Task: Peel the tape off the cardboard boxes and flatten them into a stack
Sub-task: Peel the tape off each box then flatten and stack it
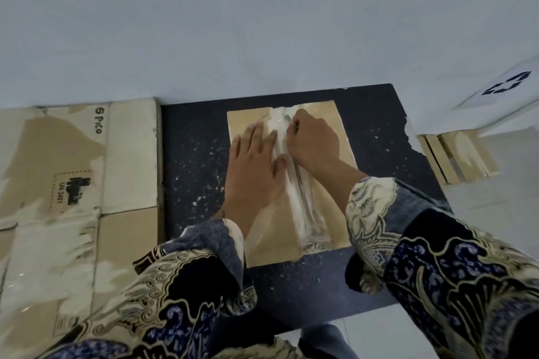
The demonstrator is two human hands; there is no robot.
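Cardboard box [291,183] lies flat on the dark mat [189,154]; I note left hand [253,166] pressing it, fingers straight, right hand [313,140] curled, pinching the clear tape [294,181] along its centre seam.

one view only, head cam, wide-angle, looking fwd and steeply down from just above the dark mat [379,131] on the floor. mat sits mid-frame, close in, w/ forearms entering from the bottom edge. pale wall [262,23] fills the top half beyond the mat's far edge. edges bend, fisheye. no 2nd view to overlap.
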